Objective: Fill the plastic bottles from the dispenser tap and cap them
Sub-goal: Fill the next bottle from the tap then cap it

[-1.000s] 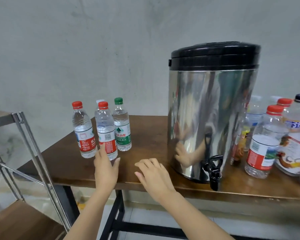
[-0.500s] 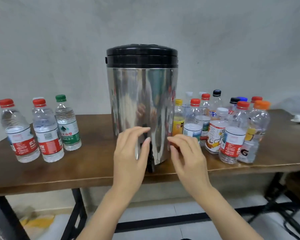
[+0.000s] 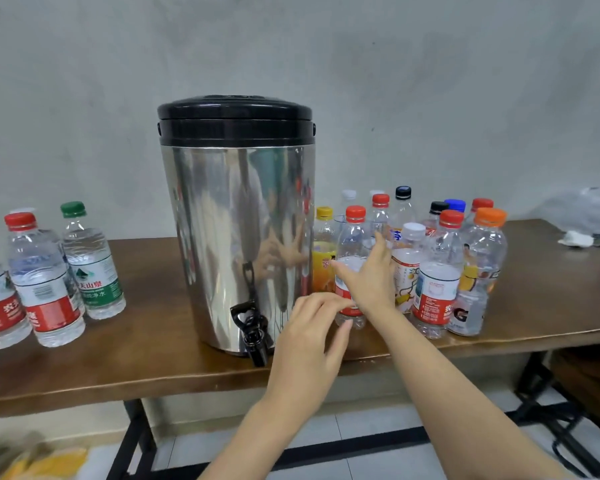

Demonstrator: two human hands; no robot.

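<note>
We see the right hand [image 3: 368,278] stretched forward, fingers spread and fairly straight against the front of the red-capped bottle [image 3: 353,237]. The left hand [image 3: 309,337] hovers lower at the table [image 3: 153,341] edge, fingers loosely bent, holding nothing. The right hand covers most of the bottle's label, so we cannot tell whether the palm touches it; the bottle stands upright, cap up, long axis vertical, just right of the dispenser [image 3: 236,220].

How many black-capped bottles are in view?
2, both right of the dispenser: first black-capped bottle at the rear, second black-capped bottle just left of the blue cap. More may be hidden.
</note>
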